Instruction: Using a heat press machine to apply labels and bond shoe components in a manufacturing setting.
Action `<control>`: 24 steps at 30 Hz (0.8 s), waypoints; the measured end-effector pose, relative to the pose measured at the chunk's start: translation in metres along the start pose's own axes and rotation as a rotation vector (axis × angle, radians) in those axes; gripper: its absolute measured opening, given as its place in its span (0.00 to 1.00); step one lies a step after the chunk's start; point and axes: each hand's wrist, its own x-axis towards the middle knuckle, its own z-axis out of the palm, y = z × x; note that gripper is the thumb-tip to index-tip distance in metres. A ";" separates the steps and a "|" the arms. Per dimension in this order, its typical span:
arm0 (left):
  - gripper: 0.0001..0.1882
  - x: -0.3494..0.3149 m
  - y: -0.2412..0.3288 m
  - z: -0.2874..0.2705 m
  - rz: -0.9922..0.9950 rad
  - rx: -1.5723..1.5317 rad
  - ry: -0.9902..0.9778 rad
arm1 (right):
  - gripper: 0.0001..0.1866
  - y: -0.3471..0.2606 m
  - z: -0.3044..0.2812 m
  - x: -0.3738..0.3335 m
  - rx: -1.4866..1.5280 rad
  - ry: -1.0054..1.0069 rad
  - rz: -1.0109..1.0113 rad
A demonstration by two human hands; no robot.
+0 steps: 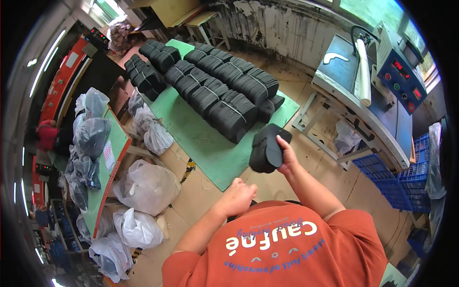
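Observation:
My right hand (pixel 287 155) grips a short stack of black pads (pixel 267 149) with rounded, waisted outlines, just off the near right edge of the green table (pixel 217 165). Its thumb lies along the upper face; most of the other fingers are hidden behind the stack. In front of my body, my left hand (pixel 239 196) is closed with its fingers curled in, apart from the stack. Whether it holds anything small cannot be made out. Long rows of similar black pad bundles (pixel 232 115), tied with thin pale bands, lie on the table beyond.
At the right stands a machine (pixel 399 79) with a blue control panel and flat bed; blue crates (pixel 404 174) sit below it. Stuffed plastic bags (pixel 148 186) crowd the floor at left, beside another green table (pixel 114 138) with more bags. A stained wall (pixel 287 36) runs behind.

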 end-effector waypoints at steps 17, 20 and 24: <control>0.26 -0.003 -0.129 -0.037 -0.200 -1.240 0.296 | 0.36 0.103 0.004 0.016 0.118 -0.415 0.219; 0.32 -0.015 -0.138 -0.042 -0.213 -0.994 0.439 | 0.27 0.124 -0.004 0.029 0.003 -0.135 0.056; 0.33 -0.024 -0.125 -0.049 -0.172 -0.345 0.499 | 0.18 0.149 -0.008 0.043 -0.253 0.165 -0.142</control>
